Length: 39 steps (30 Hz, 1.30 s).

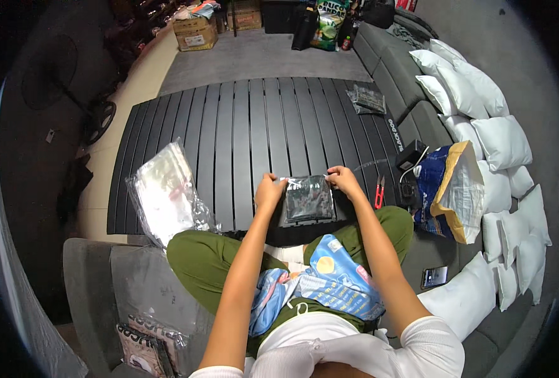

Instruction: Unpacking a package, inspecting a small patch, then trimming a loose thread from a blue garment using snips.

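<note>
A clear plastic bag [309, 198] with something dark folded flat inside lies at the near edge of the black slatted table [229, 126]. My left hand [270, 191] pinches its upper left corner. At the upper right corner, my right hand [345, 181] is closed on the same bag. What the dark contents are, I cannot make out. A stack of empty clear plastic bags [166, 192] spreads over the table's near left corner. Red-handled snips [379, 192] rest to the right of my right hand. Similar dark packets [367, 99] are piled at the far right corner.
Right of the table stand a blue and yellow woven sack [452, 192] and a black box-like device [411, 154] with a cable. White pillows [503, 142] line the grey sofa, with a phone [434, 277] nearby. A blue printed bag [336, 277] covers my lap. Packaged goods [147, 346] lie at lower left.
</note>
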### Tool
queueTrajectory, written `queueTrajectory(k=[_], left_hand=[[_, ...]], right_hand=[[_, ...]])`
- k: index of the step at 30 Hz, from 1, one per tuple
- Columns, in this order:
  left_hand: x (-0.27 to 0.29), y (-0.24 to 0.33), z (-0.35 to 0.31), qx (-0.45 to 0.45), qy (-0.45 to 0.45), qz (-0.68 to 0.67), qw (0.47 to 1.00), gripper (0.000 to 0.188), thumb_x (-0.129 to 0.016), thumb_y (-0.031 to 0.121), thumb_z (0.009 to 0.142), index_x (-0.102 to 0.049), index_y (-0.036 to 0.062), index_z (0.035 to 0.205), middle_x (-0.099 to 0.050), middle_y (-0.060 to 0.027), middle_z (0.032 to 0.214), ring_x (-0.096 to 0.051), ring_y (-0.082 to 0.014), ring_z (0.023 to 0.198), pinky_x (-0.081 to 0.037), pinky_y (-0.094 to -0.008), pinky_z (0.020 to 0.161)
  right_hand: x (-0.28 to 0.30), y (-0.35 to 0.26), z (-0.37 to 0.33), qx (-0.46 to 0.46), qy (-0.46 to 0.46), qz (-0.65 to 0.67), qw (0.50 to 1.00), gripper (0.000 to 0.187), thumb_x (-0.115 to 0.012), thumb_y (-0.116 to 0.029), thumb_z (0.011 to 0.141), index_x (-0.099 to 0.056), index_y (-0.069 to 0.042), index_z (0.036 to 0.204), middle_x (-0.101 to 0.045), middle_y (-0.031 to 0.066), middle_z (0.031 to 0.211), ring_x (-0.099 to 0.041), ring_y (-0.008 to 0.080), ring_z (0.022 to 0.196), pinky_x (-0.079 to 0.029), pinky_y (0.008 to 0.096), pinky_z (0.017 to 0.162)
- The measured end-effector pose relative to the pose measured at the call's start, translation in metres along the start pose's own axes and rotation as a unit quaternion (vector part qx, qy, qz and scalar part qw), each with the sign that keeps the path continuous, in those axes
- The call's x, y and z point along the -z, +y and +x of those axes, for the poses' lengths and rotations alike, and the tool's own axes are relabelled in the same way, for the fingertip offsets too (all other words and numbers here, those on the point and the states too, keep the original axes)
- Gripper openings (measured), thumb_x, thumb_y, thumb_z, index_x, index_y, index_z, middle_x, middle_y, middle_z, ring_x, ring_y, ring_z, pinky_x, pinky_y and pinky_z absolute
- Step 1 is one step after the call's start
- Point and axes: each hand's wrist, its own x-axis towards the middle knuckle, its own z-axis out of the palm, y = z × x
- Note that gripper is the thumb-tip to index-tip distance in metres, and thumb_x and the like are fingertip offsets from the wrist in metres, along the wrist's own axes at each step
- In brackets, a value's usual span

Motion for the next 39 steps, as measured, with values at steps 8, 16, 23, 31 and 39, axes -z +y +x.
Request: queueTrajectory(k=[8, 16, 23, 31, 39], left_hand=[[0.002, 0.002, 0.007, 0.032, -0.148, -0.338, 0.929, 0.018, -0.07, 0.014, 0.072, -0.057, 0.005, 0.079, -0.056, 0.0003, 0.066, -0.048, -0.0045, 0.059, -0.037, -0.0184, 0.051], [0.053, 0.042, -0.012, -0.119, -0.123, -0.428, 0.888, 0.022, -0.064, 0.002, 0.074, -0.06, 0.0011, 0.096, -0.062, -0.0054, 0.089, -0.057, -0.0113, 0.086, -0.044, -0.023, 0.081], [0.137, 0.015, -0.041, -0.229, -0.326, -0.076, 0.914, 0.025, -0.059, 0.013, 0.08, -0.062, 0.0022, 0.101, -0.062, -0.009, 0.101, -0.056, -0.0157, 0.097, -0.043, -0.0284, 0.084], [0.053, 0.012, -0.029, -0.163, -0.018, -0.146, 0.976, 0.032, -0.043, 0.023, 0.09, -0.058, 0.0, 0.106, -0.061, -0.0139, 0.103, -0.057, -0.0202, 0.098, -0.041, -0.0291, 0.085], [-0.026, -0.006, -0.025, -0.312, 0.087, 0.181, 0.929, 0.044, -0.041, 0.026, 0.088, -0.038, 0.0076, 0.129, -0.03, -0.0156, 0.137, -0.024, -0.0333, 0.128, -0.016, -0.049, 0.104]], right_hand=[[0.002, -0.022, -0.017, -0.027, 0.01, 0.187, 0.982, 0.024, -0.065, -0.004, 0.07, -0.058, -0.002, 0.093, -0.06, 0.0009, 0.07, -0.054, 0.0068, 0.057, -0.039, 0.019, 0.05], [0.018, -0.065, -0.036, 0.125, -0.038, 0.36, 0.924, 0.021, -0.061, 0.004, 0.073, -0.058, -0.001, 0.093, -0.057, 0.0023, 0.08, -0.056, 0.0112, 0.072, -0.045, 0.0213, 0.071], [0.064, -0.063, -0.069, 0.219, -0.124, 0.26, 0.932, 0.011, -0.045, 0.006, 0.074, -0.054, -0.001, 0.073, -0.057, 0.007, 0.078, -0.06, 0.0195, 0.081, -0.046, 0.0303, 0.081], [0.009, -0.04, -0.038, 0.21, 0.082, 0.037, 0.974, 0.022, -0.043, -0.004, 0.082, -0.061, 0.002, 0.091, -0.063, 0.0078, 0.09, -0.058, 0.0151, 0.087, -0.045, 0.0273, 0.08], [-0.066, -0.017, -0.036, 0.364, 0.052, -0.315, 0.875, 0.038, -0.047, -0.012, 0.084, -0.045, -0.004, 0.122, -0.035, 0.0163, 0.134, -0.029, 0.033, 0.126, -0.021, 0.0418, 0.104]])
